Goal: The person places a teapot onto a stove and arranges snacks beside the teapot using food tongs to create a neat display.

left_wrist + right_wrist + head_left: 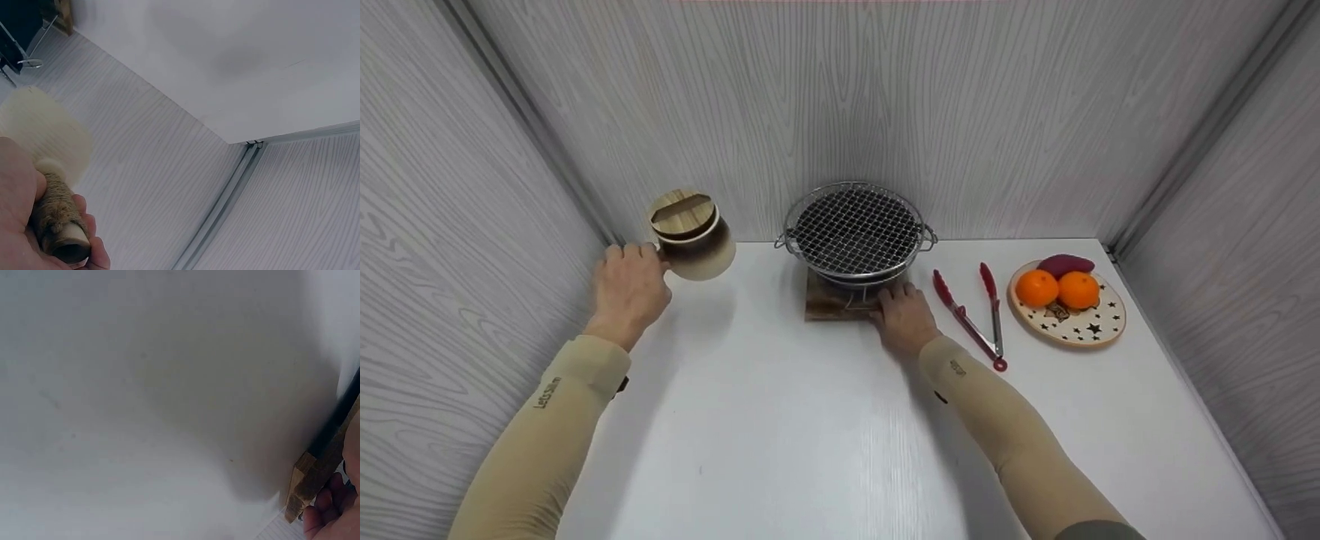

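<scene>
My left hand (pixel 630 289) grips the side handle of a small cream-and-brown pot (pixel 706 256), held above the table at the left. In the left wrist view, fingers curl round the twine-wrapped handle (pixel 58 205). A wooden lid (pixel 682 213) sits tilted in the pot's mouth. At the middle back stands a round tabletop grill with a wire mesh (pixel 851 229) on a square wooden base (pixel 832 306). My right hand (pixel 907 324) holds the base's front right part; in the right wrist view, fingers bend around the wooden edge (pixel 315 484), partly cut off by the frame.
Red-tipped tongs (pixel 976 330) lie spread to the right of the grill. Farther right, a star-patterned plate (pixel 1091 330) bears two oranges (pixel 1057 289) and a purple sweet potato-like item (pixel 1065 264). Grey wood-grain walls (pixel 855 90) enclose the white table (pixel 780 420).
</scene>
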Tool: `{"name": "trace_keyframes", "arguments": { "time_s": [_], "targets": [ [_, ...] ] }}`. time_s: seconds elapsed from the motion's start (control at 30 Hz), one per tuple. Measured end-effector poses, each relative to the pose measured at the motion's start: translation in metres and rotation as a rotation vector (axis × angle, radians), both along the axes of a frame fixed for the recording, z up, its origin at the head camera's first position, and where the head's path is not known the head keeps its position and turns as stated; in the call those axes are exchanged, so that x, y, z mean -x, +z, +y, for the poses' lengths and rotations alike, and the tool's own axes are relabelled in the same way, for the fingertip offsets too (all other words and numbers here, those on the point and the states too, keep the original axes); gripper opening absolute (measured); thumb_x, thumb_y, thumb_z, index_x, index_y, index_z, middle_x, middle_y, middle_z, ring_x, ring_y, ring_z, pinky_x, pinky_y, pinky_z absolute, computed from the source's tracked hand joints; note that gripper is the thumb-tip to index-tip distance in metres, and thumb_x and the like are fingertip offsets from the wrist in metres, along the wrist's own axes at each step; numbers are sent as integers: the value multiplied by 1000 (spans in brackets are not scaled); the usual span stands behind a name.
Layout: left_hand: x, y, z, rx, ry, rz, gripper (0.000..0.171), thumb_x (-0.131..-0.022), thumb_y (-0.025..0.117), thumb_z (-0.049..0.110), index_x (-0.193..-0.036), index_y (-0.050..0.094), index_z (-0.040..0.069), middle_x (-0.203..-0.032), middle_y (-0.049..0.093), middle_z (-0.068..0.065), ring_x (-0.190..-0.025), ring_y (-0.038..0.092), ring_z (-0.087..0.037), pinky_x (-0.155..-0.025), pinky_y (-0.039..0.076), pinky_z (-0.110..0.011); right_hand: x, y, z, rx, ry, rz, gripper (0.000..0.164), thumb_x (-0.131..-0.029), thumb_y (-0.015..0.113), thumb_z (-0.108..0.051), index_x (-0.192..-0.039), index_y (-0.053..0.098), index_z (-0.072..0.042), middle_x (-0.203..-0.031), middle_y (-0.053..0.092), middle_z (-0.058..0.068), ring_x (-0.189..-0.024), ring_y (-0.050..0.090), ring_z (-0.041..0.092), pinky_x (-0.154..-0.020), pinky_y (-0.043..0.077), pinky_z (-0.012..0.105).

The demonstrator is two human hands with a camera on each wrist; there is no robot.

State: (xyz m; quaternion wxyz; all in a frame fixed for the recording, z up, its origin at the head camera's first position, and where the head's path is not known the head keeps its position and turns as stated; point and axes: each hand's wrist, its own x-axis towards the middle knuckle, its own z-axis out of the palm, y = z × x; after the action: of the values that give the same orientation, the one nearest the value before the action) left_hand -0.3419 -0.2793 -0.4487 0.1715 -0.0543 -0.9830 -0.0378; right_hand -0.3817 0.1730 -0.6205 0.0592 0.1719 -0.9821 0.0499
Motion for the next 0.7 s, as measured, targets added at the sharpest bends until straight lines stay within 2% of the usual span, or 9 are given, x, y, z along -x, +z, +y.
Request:
{"name": "trace_keyframes", "arguments": {
  "time_s": [0.17,0.4,0.7],
  "targets": [
    [4,11,10,12,-24,22,37,-113,55,18,-115,61,-18,-107,65,-41,-103,60,-59,-87,52,-71,0,-1,1,31,3,4,51,-117,54,-42,-146,58,1,-146,59,25,-133,58,44,-114,52,59],
    [9,24,24,28,-86,78,33,-112,58,18,-107,63,-15,-99,68,-39,-96,65,-60,-83,56,-72,0,-2,1,20,-8,12,50,-117,55,-39,-146,58,1,-144,60,26,-130,59,44,-110,53,60],
    [18,42,46,40,-96,28,33,-113,56,18,-113,64,-14,-106,69,-37,-101,67,-58,-88,57,-71,1,0,0,-1,-21,-33,53,-118,51,-43,-149,56,-1,-149,58,25,-135,57,42,-115,51,58]
  ]
}}
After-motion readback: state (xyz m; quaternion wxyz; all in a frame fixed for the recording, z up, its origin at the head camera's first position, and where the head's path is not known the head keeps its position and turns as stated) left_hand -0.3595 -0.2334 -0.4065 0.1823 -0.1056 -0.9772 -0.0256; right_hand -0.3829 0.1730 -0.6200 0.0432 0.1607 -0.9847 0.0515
